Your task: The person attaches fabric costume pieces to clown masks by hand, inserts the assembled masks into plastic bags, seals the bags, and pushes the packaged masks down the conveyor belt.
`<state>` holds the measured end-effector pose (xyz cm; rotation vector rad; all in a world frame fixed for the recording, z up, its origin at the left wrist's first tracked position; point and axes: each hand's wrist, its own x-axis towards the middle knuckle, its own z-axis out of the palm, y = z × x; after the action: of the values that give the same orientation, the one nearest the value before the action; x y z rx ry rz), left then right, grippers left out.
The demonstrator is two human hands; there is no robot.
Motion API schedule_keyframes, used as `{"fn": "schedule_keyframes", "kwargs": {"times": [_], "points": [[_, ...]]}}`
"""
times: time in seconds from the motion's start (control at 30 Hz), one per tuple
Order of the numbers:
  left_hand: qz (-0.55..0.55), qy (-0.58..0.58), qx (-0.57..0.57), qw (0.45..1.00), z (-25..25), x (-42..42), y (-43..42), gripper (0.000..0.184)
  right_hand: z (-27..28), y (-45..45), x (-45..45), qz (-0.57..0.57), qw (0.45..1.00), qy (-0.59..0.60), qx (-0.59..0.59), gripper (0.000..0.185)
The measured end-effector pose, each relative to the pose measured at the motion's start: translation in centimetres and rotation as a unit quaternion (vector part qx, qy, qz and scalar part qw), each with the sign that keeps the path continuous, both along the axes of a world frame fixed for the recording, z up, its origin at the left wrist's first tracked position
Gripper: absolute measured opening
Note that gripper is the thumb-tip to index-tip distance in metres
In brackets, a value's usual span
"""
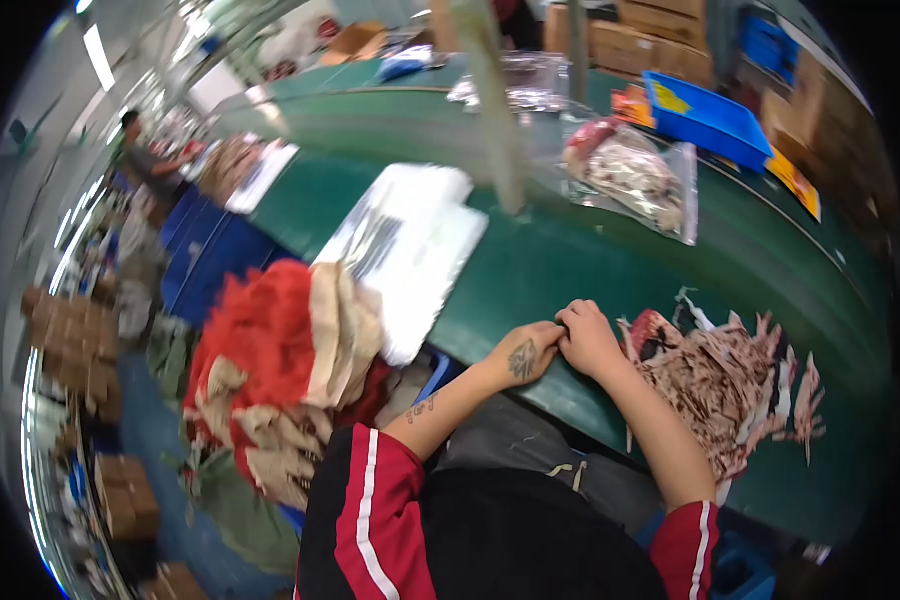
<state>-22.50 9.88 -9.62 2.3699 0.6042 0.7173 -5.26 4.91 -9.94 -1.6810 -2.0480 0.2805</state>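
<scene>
A: From the head view, where are the two hands?
B: Together above the near edge of the green counter (570, 265). The left hand (526, 354) comes in from the left, and the right hand (588, 336) meets it, so that they touch.
A: And the fingers?
B: Bent on both, the right ones curled toward the left hand. I can't tell whether they are pinching something small between them.
A: What is nearest?
B: The heap of pinkish strips (710, 385). It lies on the counter just right of the right hand and forearm, tangled, with some white pieces along its edge and a red patch at its upper left corner.
A: On the other side?
B: White plastic bags (410, 260) lie stacked on the counter, beyond the left hand. Nearer the person's left sleeve is a bulky bundle of red and beige cloth (275, 330).
A: Farther over?
B: A clear plastic bag (635, 180) with pinkish contents, beyond the heap, and a blue tray (708, 122) behind it. At the far left stands another person (150, 160).
</scene>
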Motion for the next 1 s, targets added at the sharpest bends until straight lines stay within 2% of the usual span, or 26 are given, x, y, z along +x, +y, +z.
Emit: {"fn": "schedule_keyframes", "kwargs": {"times": [0.03, 0.1, 0.17, 0.2, 0.23, 0.3, 0.33, 0.43, 0.47, 0.5, 0.57, 0.67, 0.77, 0.8, 0.9, 0.93, 1.0], "points": [[0.0, 0.044, 0.011, 0.999, 1.1, -1.5, -0.8, 0.022, -0.5, 0.2, -0.7, 0.014, 0.995, 0.02, 0.099, 0.026], [0.017, 0.088, 0.021, 0.996, 2.6, -4.4, -1.7, 0.023, -1.1, 0.1, -1.6, 0.043, 0.992, 0.007, 0.118, 0.026], [0.065, 0.089, 0.023, 0.994, 4.0, -7.6, -1.6, 0.022, -1.6, 0.0, -1.7, 0.005, 0.987, 0.012, 0.162, 0.027], [0.099, 0.098, 0.047, 0.989, 4.6, -9.3, -1.6, 0.021, -1.7, 0.2, -1.6, 0.019, 0.987, 0.012, 0.162, 0.027], [0.141, 0.059, 0.061, 0.986, 5.2, -10.8, -1.6, 0.021, -1.9, 0.3, -1.3, 0.014, 0.987, 0.027, 0.158, 0.027], [0.278, 0.048, 0.028, 0.959, 6.2, -13.3, -2.4, 0.021, -2.2, -0.1, -1.1, -0.003, 0.988, 0.055, 0.145, 0.026], [0.338, 0.077, 0.067, 0.936, 7.6, -14.3, -2.9, 0.023, -2.2, -0.1, -1.0, -0.005, 0.989, 0.065, 0.135, 0.024], [0.414, 0.103, 0.224, 0.876, 6.2, -20.1, -0.3, 0.027, -2.4, -0.1, -0.9, -0.007, 0.988, 0.069, 0.139, 0.024], [0.435, 0.18, 0.259, 0.843, 6.5, -21.7, -0.1, 0.031, -2.5, -0.1, -0.9, -0.008, 0.988, 0.069, 0.14, 0.024], [0.435, 0.179, 0.26, 0.844, 6.5, -22.4, 0.1, 0.031, -2.6, 0.0, -0.8, -0.009, 0.987, 0.076, 0.144, 0.024], [0.532, 0.328, 0.175, 0.761, 5.7, -23.1, 0.8, 0.037, -2.7, -0.1, -0.7, -0.012, 0.986, 0.078, 0.148, 0.023], [0.495, 0.373, 0.221, 0.753, 2.8, -24.3, 3.0, 0.046, -2.9, 0.0, -0.6, -0.011, 0.983, 0.103, 0.154, 0.02], [0.489, 0.372, 0.187, 0.767, 5.0, -25.1, 3.2, 0.051, -3.0, 0.1, -0.4, -0.01, 0.982, 0.111, 0.151, 0.019], [0.496, 0.386, 0.187, 0.755, 5.3, -25.2, 3.2, 0.054, -3.0, 0.1, -0.4, -0.009, 0.981, 0.119, 0.152, 0.018], [0.505, 0.439, 0.146, 0.729, 4.5, -24.9, 2.9, 0.049, -3.2, 0.2, -0.1, -0.009, 0.982, 0.119, 0.149, 0.02], [0.515, 0.424, 0.163, 0.727, 3.6, -25.1, 3.3, 0.043, -3.3, 0.1, -0.2, -0.009, 0.982, 0.121, 0.146, 0.02], [0.541, 0.383, 0.172, 0.729, 3.2, -25.4, 3.7, 0.041, -3.1, 0.1, -0.2, -0.007, 0.98, 0.131, 0.151, 0.018]]}}
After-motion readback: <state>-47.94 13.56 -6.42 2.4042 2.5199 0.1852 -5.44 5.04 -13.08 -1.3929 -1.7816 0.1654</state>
